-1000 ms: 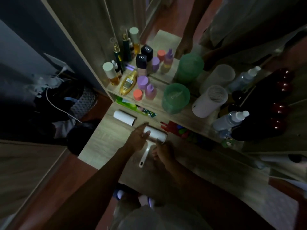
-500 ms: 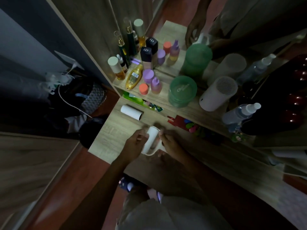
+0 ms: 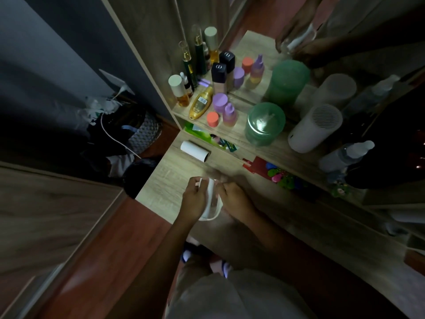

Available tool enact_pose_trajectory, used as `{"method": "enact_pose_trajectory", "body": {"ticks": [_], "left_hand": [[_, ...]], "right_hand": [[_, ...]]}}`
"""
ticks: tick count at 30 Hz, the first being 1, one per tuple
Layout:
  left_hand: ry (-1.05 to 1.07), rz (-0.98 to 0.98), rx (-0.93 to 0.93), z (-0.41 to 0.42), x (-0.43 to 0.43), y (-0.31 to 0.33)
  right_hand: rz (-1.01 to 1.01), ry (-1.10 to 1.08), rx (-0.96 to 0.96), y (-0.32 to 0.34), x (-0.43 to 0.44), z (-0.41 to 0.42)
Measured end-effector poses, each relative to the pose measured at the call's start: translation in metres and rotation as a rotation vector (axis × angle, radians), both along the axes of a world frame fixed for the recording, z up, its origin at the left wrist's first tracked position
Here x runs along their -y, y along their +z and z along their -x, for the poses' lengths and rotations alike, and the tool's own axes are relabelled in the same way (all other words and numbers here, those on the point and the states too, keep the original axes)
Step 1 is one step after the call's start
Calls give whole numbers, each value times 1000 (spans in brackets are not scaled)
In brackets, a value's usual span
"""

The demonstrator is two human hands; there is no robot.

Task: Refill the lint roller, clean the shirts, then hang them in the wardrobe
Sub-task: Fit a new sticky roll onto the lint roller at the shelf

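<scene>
A white lint roller (image 3: 210, 199) is held upright just above the wooden dressing table (image 3: 165, 178), its roll end up and its curved handle at the bottom. My left hand (image 3: 195, 198) grips its left side. My right hand (image 3: 235, 199) holds its right side, fingertips at the top of the roll. A second white roll (image 3: 195, 151) lies on its side on the table further back, apart from both hands. No shirts are in view.
A raised shelf (image 3: 241, 134) behind the table carries several bottles, a green lidded jar (image 3: 264, 124) and a white cylindrical device (image 3: 315, 128). A mirror behind reflects them. Colourful items (image 3: 278, 173) lie under the shelf. Dark bags and a cable (image 3: 119, 139) sit on the floor left.
The lint roller went from lying on the table to being lifted and turned upright between both hands. The camera view has shifted closer and downward.
</scene>
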State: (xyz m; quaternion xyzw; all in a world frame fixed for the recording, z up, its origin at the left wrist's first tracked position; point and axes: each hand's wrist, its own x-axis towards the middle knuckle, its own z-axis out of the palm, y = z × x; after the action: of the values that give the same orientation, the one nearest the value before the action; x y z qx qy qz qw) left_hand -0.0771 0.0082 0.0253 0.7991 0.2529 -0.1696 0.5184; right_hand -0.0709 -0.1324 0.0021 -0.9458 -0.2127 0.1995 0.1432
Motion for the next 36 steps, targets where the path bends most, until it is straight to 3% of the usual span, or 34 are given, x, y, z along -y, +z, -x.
{"method": "enact_pose_trajectory", "body": {"ticks": [4,9,12,15,19,28,33,36], "left_hand": [[15,-76,-28,6,5,2],[10,-113,-68,13,8,0],[34,-112,-99,13,9,-1],[43,-117,-100,14,8,-1],[98,-135,-58,18,9,1],[26,-159,12,10,7,5],[24,-128,8,16,12,-2],[53,-125,18,15,12,-4]], "right_hand": [[147,5,-19,-7,-6,4],[-74,-223,-102,-10,-8,6],[-12,-243,-111,-5,-9,7],[-153,-429,-255,-5,-12,8],[-223,-603,-296,-9,-13,9],[-315,-624,-243,-11,-15,9],[-343,-669,-387,-9,-6,12],[-289,-679,-348,-13,-8,16]]}}
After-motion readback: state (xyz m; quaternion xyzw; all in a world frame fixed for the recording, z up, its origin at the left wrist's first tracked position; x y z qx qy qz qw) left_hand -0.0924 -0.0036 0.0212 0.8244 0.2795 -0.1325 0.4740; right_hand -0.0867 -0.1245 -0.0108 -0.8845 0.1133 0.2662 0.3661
